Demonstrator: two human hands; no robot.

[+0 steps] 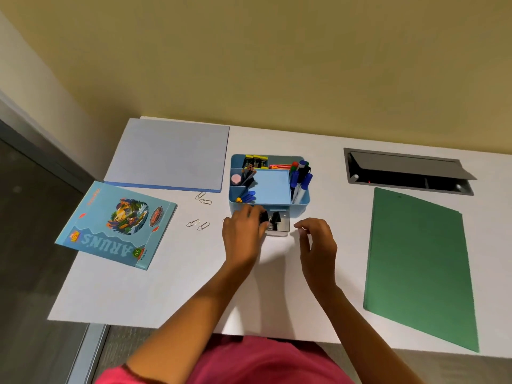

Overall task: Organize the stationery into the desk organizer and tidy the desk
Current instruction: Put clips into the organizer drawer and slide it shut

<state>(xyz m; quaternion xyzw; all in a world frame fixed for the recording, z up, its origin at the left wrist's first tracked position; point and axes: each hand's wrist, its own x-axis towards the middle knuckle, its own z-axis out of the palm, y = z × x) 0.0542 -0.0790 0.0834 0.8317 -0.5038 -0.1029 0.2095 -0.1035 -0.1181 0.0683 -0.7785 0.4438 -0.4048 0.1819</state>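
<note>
**Desk [194, 286] seen from above**

Loose paper clips [204, 225] lie at the left. The left hand [242, 234] pinches a black binder clip [263, 217] over the open clear drawer [278, 227] of the blue desk organizer [273, 187]. The right hand [318, 245] hovers beside the drawer, fingers loosely curled, holding nothing.

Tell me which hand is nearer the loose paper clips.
Left. The left hand, holding a binder clip, sits just right of the paper clips; the right hand is farther right.

4 paper clips [205, 202], 2 binder clips [276, 218], 2 folders [418, 261], 1 notebk [119, 223], 1 organizer [273, 187].
</note>
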